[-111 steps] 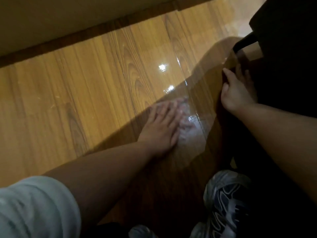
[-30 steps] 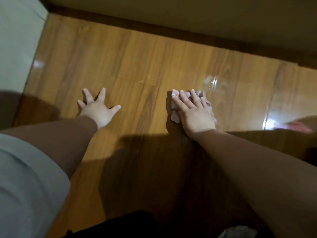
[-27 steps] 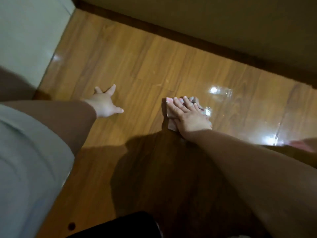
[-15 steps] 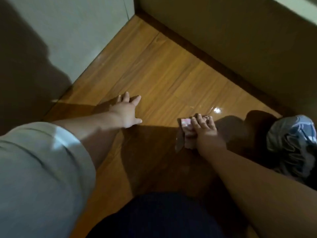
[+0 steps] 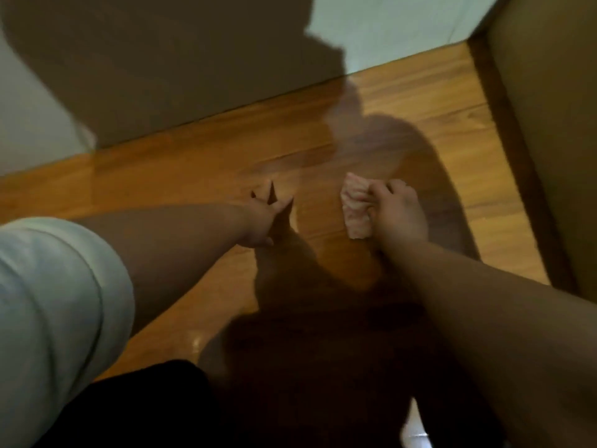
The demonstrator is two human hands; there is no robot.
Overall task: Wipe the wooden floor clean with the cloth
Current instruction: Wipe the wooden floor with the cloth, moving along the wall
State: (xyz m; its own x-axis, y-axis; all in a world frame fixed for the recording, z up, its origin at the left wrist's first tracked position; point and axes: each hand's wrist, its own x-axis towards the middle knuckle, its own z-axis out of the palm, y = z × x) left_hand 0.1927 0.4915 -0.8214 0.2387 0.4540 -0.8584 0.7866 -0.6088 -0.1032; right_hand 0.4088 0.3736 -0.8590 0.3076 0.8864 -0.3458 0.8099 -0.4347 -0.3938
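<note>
A small pinkish cloth [image 5: 355,208] lies bunched on the wooden floor [image 5: 200,163], and my right hand [image 5: 399,215] grips its right side with curled fingers, holding it down on the boards. About a hand's width to the left, my left hand [image 5: 263,218] rests on the floor with its fingers spread and straight, bearing my weight. Both arms reach forward from the bottom of the view, and their shadows darken the floor around the hands.
A pale wall [image 5: 387,27] meets the floor at the back, forming a corner with a brown panel [image 5: 549,140] and dark skirting [image 5: 517,156] on the right. My dark trouser leg [image 5: 145,405] fills the bottom. The lit floor runs left along the wall.
My view has swung left towards the room's corner. My right hand went from flat on the cloth to gripping it bunched. The shoe at the right has left the view.
</note>
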